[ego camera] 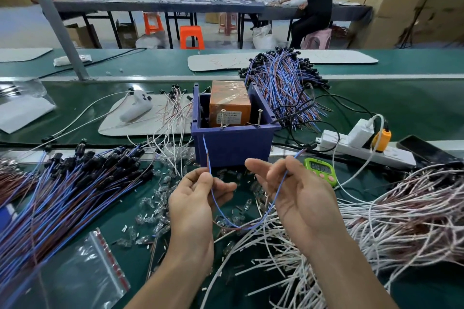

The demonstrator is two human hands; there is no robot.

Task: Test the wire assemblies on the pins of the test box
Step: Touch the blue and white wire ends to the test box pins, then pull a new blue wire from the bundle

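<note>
Left hand (198,198) pinches one end of the blue wire assembly (237,227). Right hand (296,195) holds the other end in loosely curled fingers. The wire sags between them, just before the test box (232,148). Judgement: set each stripped tip firmly on its own pin, left (222,119) and right (259,118), keeping the tips apart.

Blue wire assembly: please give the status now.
Left hand pinches blue wire assembly near one end; right hand holds the other. Ends not yet on test box pins. Nothing blocks them.
</note>
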